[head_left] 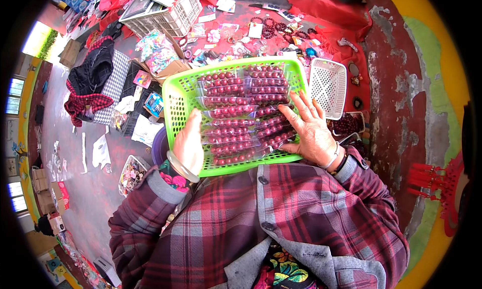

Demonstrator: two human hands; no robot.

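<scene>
A bright green plastic basket (175, 91) with perforated sides is in front of my body. Inside it, clear packets of dark red bead strings (228, 111) lie in two columns, the right-hand ones tilted in the lower part. My left hand (188, 141), a pale bangle at its wrist, is held upright by the basket's left side, its fingers straight and holding nothing. On the right, my right hand (314, 131) spreads its fingers over the edge of the right column, fingertips against the packets. Its thumb lies lower down near the basket's front right corner.
A white perforated basket (329, 88) stands right of the green one, by the peeling wall (391, 88). Behind are loose dark beads (271, 28), small packaged goods and a pale crate (163, 13). To the left are a black tray (143, 103) and a small basket of trinkets (133, 173).
</scene>
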